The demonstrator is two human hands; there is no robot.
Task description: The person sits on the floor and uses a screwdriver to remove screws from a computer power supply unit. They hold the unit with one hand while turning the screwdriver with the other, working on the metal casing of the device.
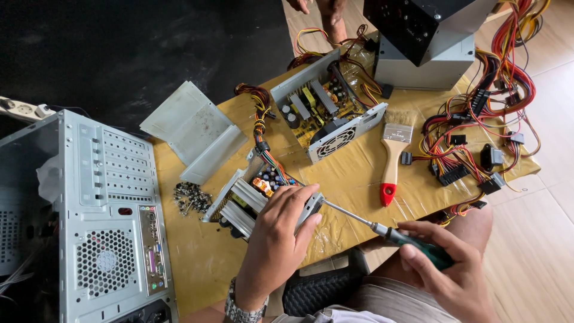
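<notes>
Head view: left hand (278, 230) clamps the rigid, sharp-edged power supply unit (257, 197) by its near metal casing; right hand (445, 266) grips a green-handled screwdriver (382, 230), tip at its right edge.

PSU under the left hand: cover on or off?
Off. The PSU shows bare heatsinks and capacitors beside the left hand.
</notes>
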